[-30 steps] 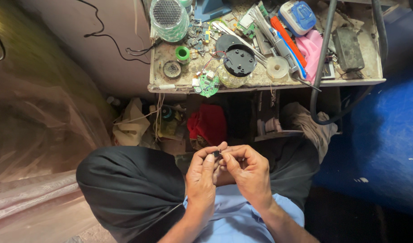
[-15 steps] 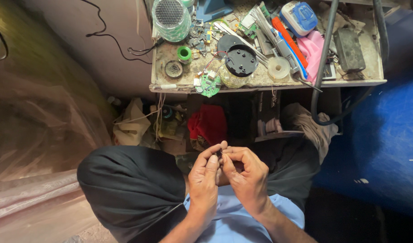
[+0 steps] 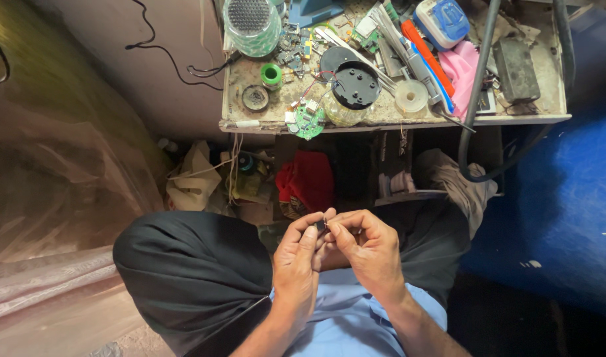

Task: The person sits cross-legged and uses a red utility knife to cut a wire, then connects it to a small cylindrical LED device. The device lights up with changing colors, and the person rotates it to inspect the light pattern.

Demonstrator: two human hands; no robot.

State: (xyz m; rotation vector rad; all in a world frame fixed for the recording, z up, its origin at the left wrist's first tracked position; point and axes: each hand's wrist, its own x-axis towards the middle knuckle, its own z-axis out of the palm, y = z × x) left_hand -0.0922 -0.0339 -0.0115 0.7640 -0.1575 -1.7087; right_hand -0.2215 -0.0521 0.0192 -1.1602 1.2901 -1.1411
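My left hand (image 3: 296,261) and my right hand (image 3: 366,248) meet over my lap, fingertips pressed together. Between them sits a tiny dark part (image 3: 321,225), pinched by the thumb and fingers of both hands; what it is cannot be made out. My knees in black trousers (image 3: 190,271) spread below the hands, and a light blue shirt (image 3: 346,317) shows at the bottom.
A cluttered low workbench (image 3: 395,119) stands ahead with a round green circuit board (image 3: 308,120), a black round lid (image 3: 354,84), a green tape roll (image 3: 271,75), a mesh-topped jar (image 3: 250,25) and a pink cloth (image 3: 460,69). A red cloth (image 3: 306,182) lies under it. Plastic sheeting (image 3: 45,198) left, blue surface (image 3: 567,198) right.
Both hands stay together over the lap on the small part; only the fingers shift slightly. Nothing else has moved.
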